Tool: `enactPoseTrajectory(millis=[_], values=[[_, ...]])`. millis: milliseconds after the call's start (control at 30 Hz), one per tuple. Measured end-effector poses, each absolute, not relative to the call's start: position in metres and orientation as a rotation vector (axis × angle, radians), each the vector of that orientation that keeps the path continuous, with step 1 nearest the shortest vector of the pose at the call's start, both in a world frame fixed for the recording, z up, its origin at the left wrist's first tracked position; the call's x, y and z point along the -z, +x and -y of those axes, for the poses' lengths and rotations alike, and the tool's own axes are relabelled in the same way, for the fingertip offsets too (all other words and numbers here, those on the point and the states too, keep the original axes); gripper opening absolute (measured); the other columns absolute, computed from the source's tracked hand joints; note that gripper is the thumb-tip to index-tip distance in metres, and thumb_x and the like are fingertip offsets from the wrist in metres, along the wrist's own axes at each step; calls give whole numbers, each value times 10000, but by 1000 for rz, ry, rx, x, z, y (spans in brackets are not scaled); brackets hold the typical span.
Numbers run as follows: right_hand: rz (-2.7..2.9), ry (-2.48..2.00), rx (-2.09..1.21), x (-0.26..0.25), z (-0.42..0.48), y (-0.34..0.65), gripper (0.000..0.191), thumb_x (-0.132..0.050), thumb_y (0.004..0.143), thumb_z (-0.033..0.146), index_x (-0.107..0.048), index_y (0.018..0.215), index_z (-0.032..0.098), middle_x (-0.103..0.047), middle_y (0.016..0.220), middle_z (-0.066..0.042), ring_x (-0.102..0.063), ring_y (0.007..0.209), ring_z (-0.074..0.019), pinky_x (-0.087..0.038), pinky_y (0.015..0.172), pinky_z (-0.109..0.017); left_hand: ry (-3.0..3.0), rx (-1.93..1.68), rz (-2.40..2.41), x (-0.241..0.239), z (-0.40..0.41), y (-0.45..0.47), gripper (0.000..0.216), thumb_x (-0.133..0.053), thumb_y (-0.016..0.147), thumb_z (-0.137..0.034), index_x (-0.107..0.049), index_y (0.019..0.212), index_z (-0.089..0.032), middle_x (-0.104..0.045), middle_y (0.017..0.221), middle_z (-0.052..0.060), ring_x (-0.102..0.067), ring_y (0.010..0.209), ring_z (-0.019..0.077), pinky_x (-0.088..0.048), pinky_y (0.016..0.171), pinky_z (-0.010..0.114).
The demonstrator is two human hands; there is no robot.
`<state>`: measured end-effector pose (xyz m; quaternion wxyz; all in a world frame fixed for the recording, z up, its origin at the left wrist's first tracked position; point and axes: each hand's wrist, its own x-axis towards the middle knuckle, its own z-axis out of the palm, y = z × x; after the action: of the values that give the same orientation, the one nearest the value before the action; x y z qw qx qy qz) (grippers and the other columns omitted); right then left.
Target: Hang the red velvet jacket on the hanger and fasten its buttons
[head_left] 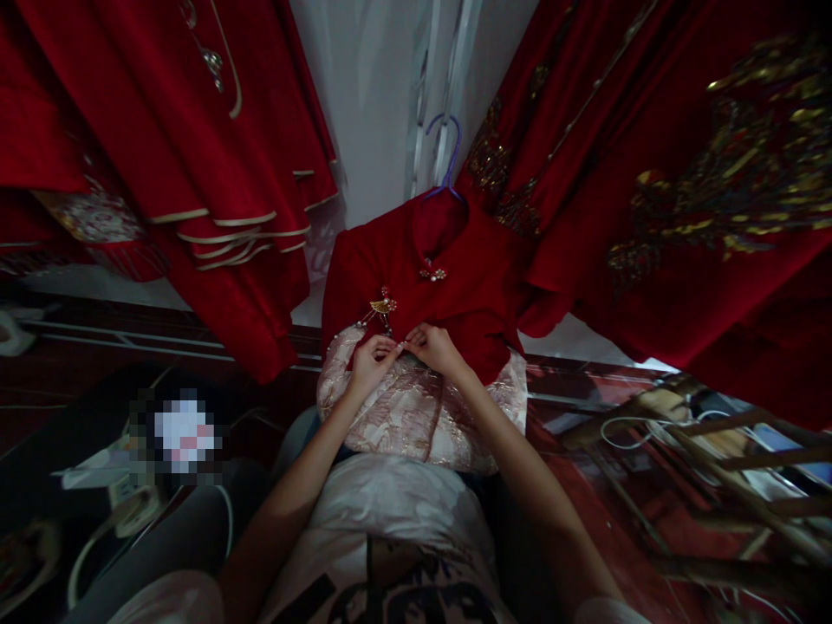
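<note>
A red garment [481, 299] with a stand collar hangs on a purple hanger [448, 165] in front of me, its lower part over my lap. Pearly flower trims [432, 273] sit at the collar, and a gold fan-shaped ornament [382, 305] with bead strands is on the chest. Pale brocade fabric [416, 403] with a floral pattern lies below the red cloth. My left hand [373, 362] and my right hand [437, 348] meet at the red garment's lower edge, fingertips pinched together. Something tiny and pale shows between them, too small to name.
Red garments with cream piping [227, 173] hang at left, and a red garment with gold sequins [747, 165] hangs at right. A power strip [136, 511] with cables lies at lower left, beside a blurred patch. A wooden rack [734, 485] with cables stands at lower right.
</note>
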<state>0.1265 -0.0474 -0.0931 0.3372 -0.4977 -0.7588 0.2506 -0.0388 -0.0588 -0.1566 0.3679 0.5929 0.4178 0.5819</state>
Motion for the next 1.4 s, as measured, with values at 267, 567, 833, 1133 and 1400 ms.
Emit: enactPoseTrajectory(millis=[267, 567, 833, 1133, 1400], values=[[1971, -1316, -657, 92, 49, 124, 81, -701, 746, 147, -640, 798, 140, -703, 760, -49, -643, 653, -115, -498, 642, -199, 1537, -1460, -1045, 152, 60, -42, 171, -675, 762, -304, -593, 837, -175, -653, 813, 28, -639, 742, 120, -518, 658, 224], [1983, -1349, -632, 96, 49, 122, 81, -705, 758, 169, -640, 799, 143, -710, 767, -61, -658, 670, -127, -502, 645, -211, 1658, -1467, -1134, 163, 58, -40, 119, -620, 791, -275, -603, 867, -186, -660, 828, 35, -648, 756, 136, -529, 673, 250], [2067, -1192, -1089, 52, 61, 148, 106, -692, 730, 185, -646, 815, 140, -704, 726, -31, -643, 638, -112, -498, 604, -203, 1304, -1493, -917, 130, 43, -40, 273, -687, 710, -268, -638, 968, -193, -697, 946, 50, -662, 761, 126, -544, 696, 259], [2140, -1070, -1387, 21, 76, 164, 97, -672, 746, 212, -646, 820, 154, -720, 754, -21, -633, 616, -97, -492, 584, -204, 978, -1515, -789, 95, 17, -37, 321, -691, 724, -444, -662, 873, -160, -719, 1001, 88, -682, 883, 164, -536, 786, 290], [2171, -1087, -1383, 21, 75, 163, 115, -646, 750, 189, -632, 850, 135, -711, 772, -34, -630, 640, -95, -491, 600, -204, 910, -1616, -911, 95, 18, -25, 291, -716, 666, -402, -666, 839, -174, -711, 951, 46, -652, 848, 140, -484, 661, 207]])
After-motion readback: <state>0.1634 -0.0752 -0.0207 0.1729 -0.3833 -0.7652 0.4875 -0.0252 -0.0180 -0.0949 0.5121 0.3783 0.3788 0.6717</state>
